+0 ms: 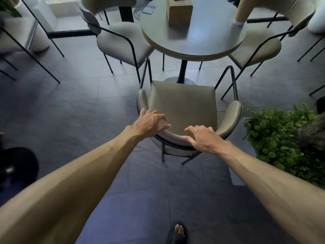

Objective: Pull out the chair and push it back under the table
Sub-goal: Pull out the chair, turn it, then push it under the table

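Note:
A beige padded chair (182, 104) with a curved backrest and black metal legs stands in front of me, its seat fully out from under the round table (191, 44). My left hand (149, 123) hovers over the left part of the backrest, fingers curled and apart, fingertips at the rim. Just over the middle of the backrest is my right hand (204, 138), fingers spread, with the thumb against the backrest edge. Neither hand is closed around the chair.
Two more beige chairs flank the table, one at the left (121, 41), one at the right (255, 48). A cardboard box (179, 11) sits on the table. A leafy potted plant (284, 143) stands close at the right. My sandalled foot (179, 231) is on the dark tiled floor.

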